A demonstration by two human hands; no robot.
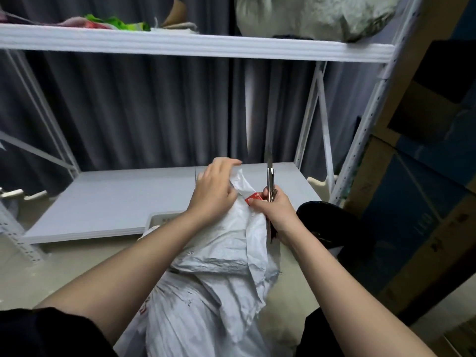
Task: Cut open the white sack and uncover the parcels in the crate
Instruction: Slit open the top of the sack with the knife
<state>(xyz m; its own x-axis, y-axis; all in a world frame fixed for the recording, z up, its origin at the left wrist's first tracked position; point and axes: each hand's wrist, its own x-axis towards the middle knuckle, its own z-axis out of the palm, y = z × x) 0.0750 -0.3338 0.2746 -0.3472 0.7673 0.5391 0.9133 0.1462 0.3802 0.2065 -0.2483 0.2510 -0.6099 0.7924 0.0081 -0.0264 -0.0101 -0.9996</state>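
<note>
The white sack (226, 253) lies directly below you, its bulk filling the lower centre of the view and its gathered top rising toward the shelf board. The woven plastic looks thin, limp and slick — it will likely fold and slide rather than resist the blade, so take hold high, on the bunched neck close to the cut, and keep it taut. Loose flaps already hang open along its right side. A pale rim (157, 219) shows just beyond the sack; whether this is the crate cannot be told, and no parcels are visible.

Your right hand (277, 213) is closed round the handle of a utility knife (269, 176), wrist turned so the blade points up and away from you; its fingers also meet a red tag (253, 197) at the sack's neck.

Your left hand (215, 188) rests on the gathered top just beside the blade, fingers bent over the fabric — a firm grip or a mere press cannot be told. Both forearms reach forward, nearly parallel.

Beyond the hands lies the lower shelf board (116, 199) of a white rack, backed by a grey curtain (141, 106). The upper shelf (180, 45) carries assorted bundles.
</note>
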